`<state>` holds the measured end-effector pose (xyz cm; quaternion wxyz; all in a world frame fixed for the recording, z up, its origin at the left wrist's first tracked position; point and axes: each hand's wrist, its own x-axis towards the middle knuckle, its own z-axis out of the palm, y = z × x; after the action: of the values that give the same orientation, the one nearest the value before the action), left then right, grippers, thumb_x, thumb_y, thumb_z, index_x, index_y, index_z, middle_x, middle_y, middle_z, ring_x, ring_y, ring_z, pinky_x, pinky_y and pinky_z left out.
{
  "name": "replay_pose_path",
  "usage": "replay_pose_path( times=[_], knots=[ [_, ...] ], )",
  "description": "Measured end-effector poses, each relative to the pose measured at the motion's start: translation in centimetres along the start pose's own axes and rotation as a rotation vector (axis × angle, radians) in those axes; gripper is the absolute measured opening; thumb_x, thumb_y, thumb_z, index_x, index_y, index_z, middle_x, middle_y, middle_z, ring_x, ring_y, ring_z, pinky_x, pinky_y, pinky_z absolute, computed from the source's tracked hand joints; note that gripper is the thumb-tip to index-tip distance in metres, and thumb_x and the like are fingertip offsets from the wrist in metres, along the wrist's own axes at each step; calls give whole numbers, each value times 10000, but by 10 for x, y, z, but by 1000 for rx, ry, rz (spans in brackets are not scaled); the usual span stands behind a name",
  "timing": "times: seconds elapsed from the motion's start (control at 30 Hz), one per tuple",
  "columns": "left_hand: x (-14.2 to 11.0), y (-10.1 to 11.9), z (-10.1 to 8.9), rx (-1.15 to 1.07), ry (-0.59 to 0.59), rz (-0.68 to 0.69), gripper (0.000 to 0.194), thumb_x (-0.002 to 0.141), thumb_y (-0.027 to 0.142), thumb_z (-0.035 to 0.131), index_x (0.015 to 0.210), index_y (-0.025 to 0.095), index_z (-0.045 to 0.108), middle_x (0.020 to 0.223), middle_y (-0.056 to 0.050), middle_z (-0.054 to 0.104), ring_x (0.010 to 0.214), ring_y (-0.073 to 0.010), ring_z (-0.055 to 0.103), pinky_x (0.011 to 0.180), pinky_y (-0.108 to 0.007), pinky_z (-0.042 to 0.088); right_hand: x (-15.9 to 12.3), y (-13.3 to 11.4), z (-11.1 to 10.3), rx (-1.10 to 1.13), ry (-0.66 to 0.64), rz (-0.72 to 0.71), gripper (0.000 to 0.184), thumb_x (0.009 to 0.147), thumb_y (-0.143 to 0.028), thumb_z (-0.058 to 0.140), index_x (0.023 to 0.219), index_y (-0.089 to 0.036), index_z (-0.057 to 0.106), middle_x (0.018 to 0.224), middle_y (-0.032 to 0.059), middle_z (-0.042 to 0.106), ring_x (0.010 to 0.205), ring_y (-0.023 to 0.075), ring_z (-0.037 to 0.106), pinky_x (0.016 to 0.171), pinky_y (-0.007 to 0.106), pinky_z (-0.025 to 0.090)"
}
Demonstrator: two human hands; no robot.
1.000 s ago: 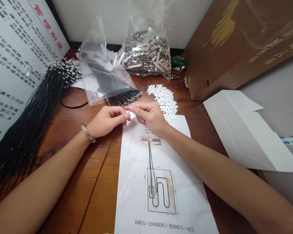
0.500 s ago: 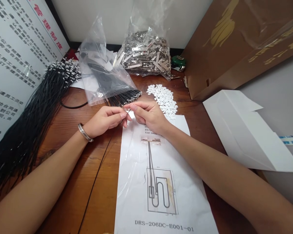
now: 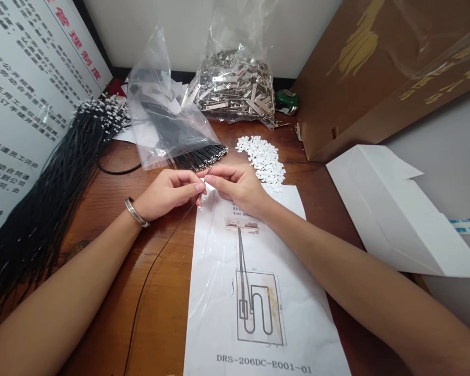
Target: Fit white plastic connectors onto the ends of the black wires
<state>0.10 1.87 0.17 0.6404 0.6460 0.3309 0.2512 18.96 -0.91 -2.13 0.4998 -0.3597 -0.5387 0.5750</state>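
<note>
A thin black wire (image 3: 148, 277) runs from the near edge of the table up to my fingers. Between thumb and forefinger, my left hand (image 3: 170, 194) pinches it close to its end. My right hand (image 3: 238, 188) meets the left fingertips, its thumb and forefinger closed on the wire's tip, which pokes up slightly between the hands. Whether a small part sits on that tip is hidden by the fingers. Just beyond my hands lie black wires with metal ends (image 3: 207, 156), partly inside a clear bag (image 3: 151, 112). Small white plastic housings (image 3: 264, 162) are heaped beyond my right hand.
Under my right forearm lies a printed drawing sheet (image 3: 219, 292). A bag of metal strips (image 3: 235, 89) and a green tape measure (image 3: 286, 101) stand at the back. A large bundle of black wires (image 3: 62, 177) fills the left; a brown box (image 3: 360, 78) and folded white card (image 3: 391, 214) are right.
The wire's tip now sticks up between my fingertips, and its tail bows further left over the table. My right thumb and forefinger have shifted slightly along it.
</note>
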Motion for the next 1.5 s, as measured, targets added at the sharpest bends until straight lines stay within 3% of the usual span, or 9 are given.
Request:
replay_pose_path(
  times=[0.2, 0.43, 0.6, 0.83, 0.93, 1.07, 1.27, 1.5],
  knots=[
    [0, 7, 8, 95, 57, -19, 302, 733, 384, 783, 674, 126, 638, 594, -17, 671, 427, -33, 378, 405, -181, 252, 1, 2, 0, 32, 34, -1, 221, 732, -406, 818, 796, -196, 791, 597, -31, 588, 619, 79, 522, 571, 234, 417],
    [-1, 6, 8, 128, 33, -36, 264, 756, 371, 761, 752, 136, 643, 581, -23, 681, 471, -77, 512, 437, -183, 338, 0, 2, 1, 25, 88, 56, 313, 679, -489, 841, 797, -205, 780, 515, -48, 508, 503, 67, 419, 443, 227, 323],
    [0, 5, 7, 155, 27, -18, 311, 756, 408, 771, 716, 134, 630, 611, -27, 690, 451, -56, 459, 430, -183, 315, 0, 3, 0, 4, 104, 39, 284, 749, -444, 793, 883, -193, 786, 530, -52, 520, 454, 52, 333, 421, 240, 254],
    [-1, 4, 8, 140, 49, -10, 361, 809, 462, 702, 727, 124, 607, 662, -39, 693, 422, -33, 360, 413, -189, 250, -2, 4, 3, -43, 15, -33, 238, 818, -396, 730, 922, -199, 813, 575, -19, 621, 544, 89, 526, 543, 261, 446],
    [-1, 5, 9, 167, 58, 3, 394, 803, 479, 709, 671, 130, 585, 631, -28, 672, 436, -36, 364, 423, -191, 253, -3, 5, 4, -119, 63, -62, 218, 801, -382, 750, 915, -211, 822, 674, 15, 713, 642, 121, 616, 625, 288, 516],
    [0, 7, 10, 189, 69, -2, 410, 792, 491, 713, 636, 139, 574, 596, -19, 656, 454, -47, 380, 444, -195, 285, -3, 7, 4, -194, 133, -80, 193, 780, -350, 775, 914, -221, 826, 799, 43, 777, 718, 143, 668, 692, 314, 553],
    [1, 10, 12, 202, 72, 1, 396, 761, 476, 736, 617, 148, 567, 585, -14, 656, 480, -59, 422, 465, -194, 331, -3, 4, 5, -190, 115, -86, 159, 821, -327, 726, 914, -245, 825, 930, 41, 805, 846, 164, 718, 842, 366, 582],
    [1, 7, 12, 184, 72, -5, 371, 769, 450, 733, 638, 143, 572, 603, -24, 672, 456, -49, 401, 451, -195, 310, -3, 3, 6, -131, 159, -71, 135, 781, -309, 755, 863, -230, 828, 821, 38, 783, 761, 141, 689, 734, 312, 571]
  ],
)
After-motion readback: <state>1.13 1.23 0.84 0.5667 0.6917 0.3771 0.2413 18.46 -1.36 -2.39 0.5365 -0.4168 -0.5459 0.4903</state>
